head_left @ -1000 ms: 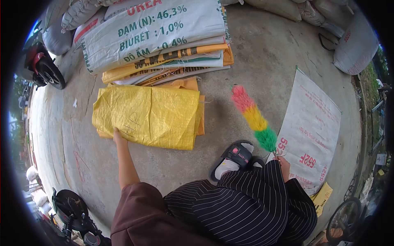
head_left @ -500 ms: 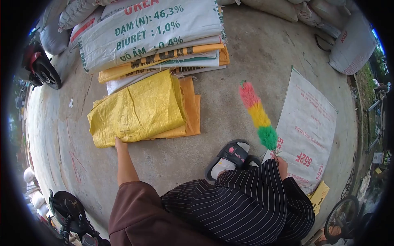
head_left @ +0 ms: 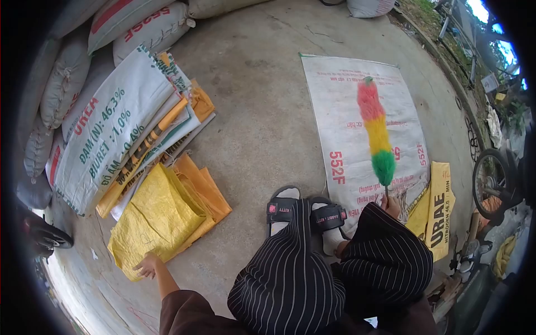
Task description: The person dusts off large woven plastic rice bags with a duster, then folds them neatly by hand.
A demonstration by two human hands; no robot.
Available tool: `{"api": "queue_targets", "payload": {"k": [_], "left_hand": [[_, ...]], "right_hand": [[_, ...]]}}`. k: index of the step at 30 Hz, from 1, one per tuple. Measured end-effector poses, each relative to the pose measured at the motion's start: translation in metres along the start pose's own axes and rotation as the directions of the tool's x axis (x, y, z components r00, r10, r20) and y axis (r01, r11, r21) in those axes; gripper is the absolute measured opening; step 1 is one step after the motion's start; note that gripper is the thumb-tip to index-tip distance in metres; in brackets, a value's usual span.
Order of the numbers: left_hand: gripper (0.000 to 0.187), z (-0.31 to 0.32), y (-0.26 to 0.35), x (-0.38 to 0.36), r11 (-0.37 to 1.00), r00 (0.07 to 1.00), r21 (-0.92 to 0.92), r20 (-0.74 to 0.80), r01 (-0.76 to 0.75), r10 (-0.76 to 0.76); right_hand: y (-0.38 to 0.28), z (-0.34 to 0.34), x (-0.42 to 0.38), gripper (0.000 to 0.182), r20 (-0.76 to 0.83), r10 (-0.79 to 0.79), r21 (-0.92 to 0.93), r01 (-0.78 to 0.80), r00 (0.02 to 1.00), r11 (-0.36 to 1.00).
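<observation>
My left hand (head_left: 148, 266) is at the near edge of a folded yellow woven sack (head_left: 159, 215), its fingers apart over the fabric. Beneath that sack, orange folded sacks (head_left: 215, 192) stick out to the right. Wrapped round a thin handle, my right hand (head_left: 392, 206) holds a fluffy duster (head_left: 378, 134) banded pink, yellow and green. The duster hangs over a flat white sack (head_left: 329, 117) with red print, spread on the concrete.
Behind the yellow sack is a stack of folded white and orange sacks (head_left: 120, 120). Filled sacks (head_left: 66, 92) are piled at the left. A yellow URAE sack (head_left: 441, 209) lies at the right, near a wheel (head_left: 491, 183). My sandalled feet (head_left: 282, 209) stand between.
The view has swung to the right. The duster now overlaps the spread white sack. My left hand's fingers show over the yellow sack's edge, where they were partly hidden before.
</observation>
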State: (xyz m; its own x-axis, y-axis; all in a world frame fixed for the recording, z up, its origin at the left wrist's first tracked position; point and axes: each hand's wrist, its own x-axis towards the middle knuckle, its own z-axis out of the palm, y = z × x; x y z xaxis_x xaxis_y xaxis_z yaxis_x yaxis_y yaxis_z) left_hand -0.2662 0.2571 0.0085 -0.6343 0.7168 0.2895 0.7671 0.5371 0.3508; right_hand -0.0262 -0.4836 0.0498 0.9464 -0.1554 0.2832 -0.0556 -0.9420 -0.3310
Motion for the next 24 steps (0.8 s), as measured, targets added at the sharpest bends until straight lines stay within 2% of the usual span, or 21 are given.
{"api": "queue_targets", "payload": {"k": [1,2,3,4,5,6,7,8,9,10,11,13,17,19,21,22,24], "left_hand": [[0.071,-0.044,0.007,-0.038,0.883,0.925,0.278,0.167,-0.377,0.343],[0.071,-0.046,0.006,-0.061,0.871,0.905,0.254,0.185,-0.421,0.383],[0.07,-0.046,-0.002,-0.073,0.664,0.675,0.123,0.189,-0.737,0.713],[0.07,-0.047,-0.008,-0.087,0.343,0.339,-0.001,0.135,-0.94,0.931],[0.064,-0.064,-0.008,-0.113,0.122,0.118,-0.096,0.048,-0.988,0.992],[0.06,-0.082,-0.009,-0.139,-0.115,-0.11,-0.154,-0.041,-0.981,0.993],[0.059,-0.096,-0.006,-0.165,-0.265,-0.256,-0.225,-0.068,-0.938,0.964],[0.058,-0.108,-0.002,-0.195,-0.368,-0.369,-0.291,-0.055,-0.883,0.928],[0.057,-0.121,0.001,-0.22,-0.432,-0.456,-0.356,-0.018,-0.829,0.89],[0.056,-0.132,0.004,-0.243,-0.479,-0.533,-0.411,0.019,-0.775,0.846],[0.056,-0.142,0.009,-0.266,-0.509,-0.595,-0.457,0.056,-0.729,0.802],[0.054,-0.156,0.02,-0.3,-0.553,-0.692,-0.508,0.126,-0.66,0.711],[0.052,-0.178,0.051,-0.348,-0.614,-0.813,-0.556,0.227,-0.56,0.536],[0.051,-0.188,0.067,-0.366,-0.637,-0.847,-0.567,0.256,-0.522,0.467],[0.051,-0.201,0.083,-0.386,-0.661,-0.874,-0.577,0.245,-0.48,0.421],[0.051,-0.207,0.089,-0.398,-0.671,-0.884,-0.584,0.219,-0.457,0.412],[0.051,-0.221,0.098,-0.421,-0.681,-0.903,-0.616,0.127,-0.397,0.411]], "right_hand": [[0.015,-0.011,0.0,0.014,-0.023,0.034,-0.015,-0.034,0.999,0.999],[0.033,-0.023,-0.002,0.014,-0.076,0.129,-0.046,-0.132,0.989,0.99],[0.059,-0.037,-0.009,0.014,-0.132,0.225,-0.075,-0.236,0.965,0.969],[0.087,-0.051,-0.011,0.014,-0.069,0.365,-0.071,-0.369,0.929,0.927],[0.124,-0.06,-0.015,0.015,-0.006,0.498,-0.067,-0.497,0.867,0.865],[0.16,-0.07,-0.02,0.019,0.011,0.612,-0.144,-0.604,0.791,0.784],[0.193,-0.075,-0.03,0.024,0.023,0.713,-0.215,-0.693,0.701,0.688],[0.204,-0.081,-0.035,0.024,-0.002,0.741,-0.208,-0.725,0.672,0.657],[0.215,-0.084,-0.041,0.028,-0.064,0.784,-0.332,-0.754,0.618,0.567],[0.225,-0.086,-0.046,0.033,-0.127,0.813,-0.446,-0.765,0.568,0.464],[0.234,-0.082,-0.052,0.033,-0.142,0.827,-0.437,-0.784,0.544,0.441],[0.242,-0.062,-0.064,0.037,0.03,0.913,-0.326,-0.859,0.407,0.394],[0.25,0.017,-0.084,0.052,-0.093,0.965,-0.255,-0.943,0.246,0.216],[0.253,0.023,-0.084,0.057,-0.153,0.972,-0.217,-0.966,0.176,0.141],[0.238,-0.004,-0.075,0.051,-0.129,0.963,-0.176,-0.961,0.238,0.214],[0.25,-0.009,-0.082,0.051,-0.131,0.965,-0.173,-0.964,0.225,0.201],[0.279,-0.027,-0.088,0.04,0.058,0.894,-0.22,-0.868,0.445,0.446]]}}
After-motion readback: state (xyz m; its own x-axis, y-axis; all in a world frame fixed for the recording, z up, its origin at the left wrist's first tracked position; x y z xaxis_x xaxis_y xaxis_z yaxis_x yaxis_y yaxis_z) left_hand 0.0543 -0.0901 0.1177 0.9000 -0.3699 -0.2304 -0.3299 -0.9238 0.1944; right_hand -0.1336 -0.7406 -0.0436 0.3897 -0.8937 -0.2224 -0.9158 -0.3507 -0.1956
